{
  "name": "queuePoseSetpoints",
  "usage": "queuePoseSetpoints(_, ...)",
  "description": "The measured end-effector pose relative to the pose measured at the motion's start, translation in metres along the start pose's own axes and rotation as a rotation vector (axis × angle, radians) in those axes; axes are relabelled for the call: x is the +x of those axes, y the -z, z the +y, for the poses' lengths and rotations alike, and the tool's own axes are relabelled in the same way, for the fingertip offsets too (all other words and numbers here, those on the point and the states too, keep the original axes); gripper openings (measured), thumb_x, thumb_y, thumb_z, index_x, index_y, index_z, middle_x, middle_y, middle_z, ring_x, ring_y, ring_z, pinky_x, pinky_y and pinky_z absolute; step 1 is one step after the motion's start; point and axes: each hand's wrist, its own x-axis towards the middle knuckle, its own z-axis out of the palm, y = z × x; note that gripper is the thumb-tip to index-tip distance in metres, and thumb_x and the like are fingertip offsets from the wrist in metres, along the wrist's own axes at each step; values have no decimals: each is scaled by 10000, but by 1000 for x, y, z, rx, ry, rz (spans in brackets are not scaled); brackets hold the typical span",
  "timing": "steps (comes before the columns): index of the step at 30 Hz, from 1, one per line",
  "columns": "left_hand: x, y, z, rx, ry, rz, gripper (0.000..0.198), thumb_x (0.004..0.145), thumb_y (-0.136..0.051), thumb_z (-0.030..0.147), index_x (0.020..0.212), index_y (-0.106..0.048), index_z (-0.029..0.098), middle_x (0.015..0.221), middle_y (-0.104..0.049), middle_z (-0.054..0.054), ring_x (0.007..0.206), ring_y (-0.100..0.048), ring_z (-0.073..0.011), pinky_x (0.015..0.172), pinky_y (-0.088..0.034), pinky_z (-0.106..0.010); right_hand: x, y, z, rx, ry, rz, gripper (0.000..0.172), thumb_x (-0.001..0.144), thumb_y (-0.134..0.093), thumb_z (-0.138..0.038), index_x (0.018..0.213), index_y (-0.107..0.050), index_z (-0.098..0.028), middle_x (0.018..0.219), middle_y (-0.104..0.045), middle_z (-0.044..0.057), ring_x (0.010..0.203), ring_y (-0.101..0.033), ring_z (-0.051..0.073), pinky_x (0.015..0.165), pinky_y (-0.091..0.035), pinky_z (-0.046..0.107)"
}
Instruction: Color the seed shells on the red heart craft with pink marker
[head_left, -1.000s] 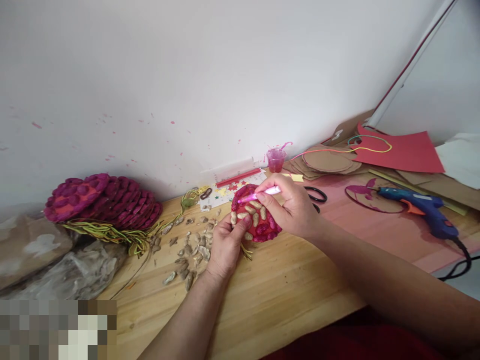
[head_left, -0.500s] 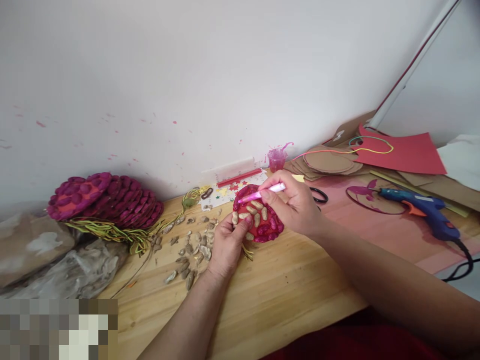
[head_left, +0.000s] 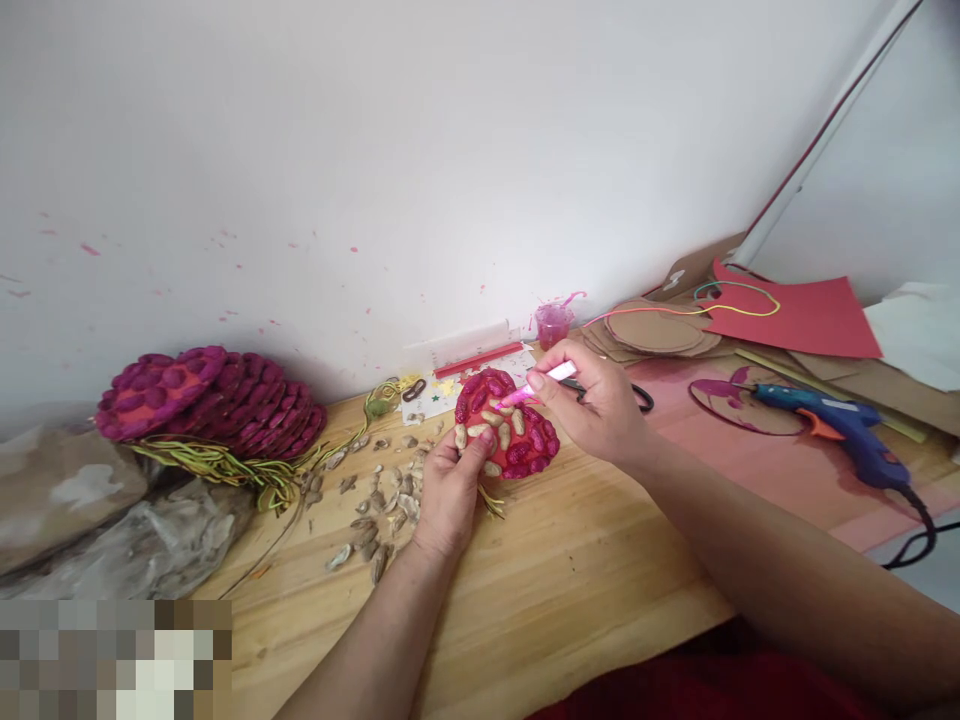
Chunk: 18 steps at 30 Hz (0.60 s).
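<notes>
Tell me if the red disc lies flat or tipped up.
Tipped up: the left hand grips the disc by its edge, thumb on top, face toward the camera.

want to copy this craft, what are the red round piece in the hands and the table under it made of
Red round disc in the left hand: seemingly card, glossy red paint, studded with peanut shell halves, some bare tan, some painted magenta; ridged oval shapes suggest it. Light tabletop: matte wood, grain and plank joins visible.
</notes>
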Motion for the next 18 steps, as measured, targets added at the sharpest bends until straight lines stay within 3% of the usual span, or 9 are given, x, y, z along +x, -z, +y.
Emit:
queuePoseSetpoints(6, 1, 1, -1, 15, -23, -9, 321, 824, -800, 389, 1052, -743, 170, 970, -784, -76, 834, -718, -183, 795, -544, -292, 0, -1, -5, 0, -10, -52, 116, 941, -615, -246, 835, -575, -223, 692, -641, -28, 663, -589, 146, 670, -432, 289)
queuePoseSetpoints(11, 0, 1, 0, 37, -25, -17, 348, 808, -810, 411, 1053, -745, 174, 985, -780, -75, 809, -708, -178, 771, -538, -287, -1, -3, -7, 4, 1, -40, 92, 944, -605, -263, 866, -587, -216, 785, -676, 6, 727, -609, 159, 697, -437, 305)
queuePoseSetpoints(18, 0, -2, 3, 31, -33, 43, 339, 764, -838, 429, 958, -735, 171, 849, -750, -34, 696, -650, -133, 685, -503, -243, -1, -2, -5, 12, -39, -98, 137, 966, -574, -299, 854, -569, -220, 730, -633, -2, 701, -581, 160, 663, -419, 304)
